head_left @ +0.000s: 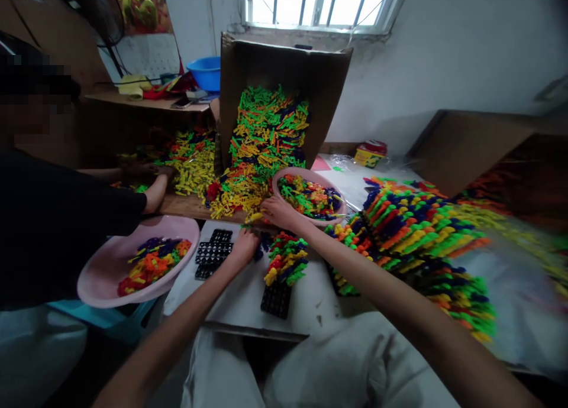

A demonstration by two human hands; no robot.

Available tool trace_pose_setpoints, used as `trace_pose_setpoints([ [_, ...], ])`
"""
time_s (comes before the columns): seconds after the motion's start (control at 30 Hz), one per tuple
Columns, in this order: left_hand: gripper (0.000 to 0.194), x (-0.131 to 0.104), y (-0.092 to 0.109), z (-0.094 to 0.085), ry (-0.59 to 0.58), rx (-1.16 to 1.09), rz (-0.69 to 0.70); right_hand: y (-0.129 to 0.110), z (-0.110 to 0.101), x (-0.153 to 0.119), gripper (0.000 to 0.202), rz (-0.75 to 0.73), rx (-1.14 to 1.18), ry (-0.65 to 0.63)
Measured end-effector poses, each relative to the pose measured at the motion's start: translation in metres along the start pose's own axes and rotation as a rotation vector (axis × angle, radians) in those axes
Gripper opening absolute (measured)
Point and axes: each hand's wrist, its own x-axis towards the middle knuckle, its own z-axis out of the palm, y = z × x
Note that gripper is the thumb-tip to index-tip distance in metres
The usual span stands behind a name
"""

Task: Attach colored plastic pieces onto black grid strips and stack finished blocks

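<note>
My right hand point(276, 211) is at the front edge of a heap of small coloured plastic pieces point(266, 142), which spills from a tilted cardboard box. Its fingers are closed at a yellow plastic piece point(255, 217). Just in front, my left hand point(245, 247) hovers over the white work surface with curled fingers, beside dark blue pieces point(265, 242); what it grips is too small to make out. Between my forearms, a black slotted tray point(276, 301) carries rows of red, yellow, green and blue pieces point(287, 259). More black trays point(213, 254) lie left of my left hand.
A pink basin point(284, 180) of mixed pieces stands by my right forearm. Stacked filled trays point(412, 219) rise at the right. On the left, a co-worker in a dark top point(66, 219) reaches into a yellow-green pile point(193, 165), near another pink basin point(97, 281).
</note>
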Motion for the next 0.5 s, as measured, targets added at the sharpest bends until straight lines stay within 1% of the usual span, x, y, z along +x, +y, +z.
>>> trace_pose_setpoints([
  [0.03,0.026,0.007,-0.008,-0.001,-0.012,0.001,0.056,-0.001,-0.004,-0.001,0.01,0.037,0.056,0.07],
  [0.1,0.023,0.018,-0.021,-0.007,-0.027,-0.003,0.169,-0.005,-0.014,-0.007,0.018,0.131,0.138,0.165],
  [0.13,0.021,0.021,-0.027,-0.01,-0.038,-0.006,0.23,-0.009,-0.02,-0.015,0.022,0.203,0.243,0.224],
  [0.17,0.021,0.023,-0.032,-0.014,-0.05,-0.011,0.288,-0.014,-0.024,-0.026,0.025,0.284,0.407,0.29],
  [0.2,0.021,0.024,-0.037,-0.018,-0.063,-0.016,0.346,-0.021,-0.028,-0.041,0.027,0.369,0.619,0.365],
  [0.27,0.021,0.024,-0.045,-0.024,-0.084,-0.02,0.466,-0.042,-0.033,-0.083,0.034,0.532,1.094,0.519],
  [0.3,0.022,0.023,-0.048,-0.027,-0.083,-0.022,0.52,-0.054,-0.034,-0.108,0.037,0.588,1.258,0.583],
  [0.33,0.023,0.022,-0.051,-0.029,-0.073,-0.031,0.556,-0.068,-0.034,-0.134,0.04,0.642,1.35,0.615],
  [0.37,0.025,0.02,-0.054,-0.03,-0.05,-0.048,0.564,-0.082,-0.033,-0.159,0.041,0.698,1.396,0.652],
  [0.4,0.026,0.017,-0.056,-0.031,-0.017,-0.08,0.533,-0.095,-0.031,-0.184,0.042,0.765,1.402,0.685],
  [0.43,0.026,0.012,-0.058,-0.032,0.018,-0.129,0.463,-0.106,-0.028,-0.206,0.042,0.837,1.383,0.724],
  [0.5,0.027,-0.002,-0.058,-0.033,0.079,-0.296,0.239,-0.121,-0.019,-0.241,0.04,0.952,1.307,0.783],
])
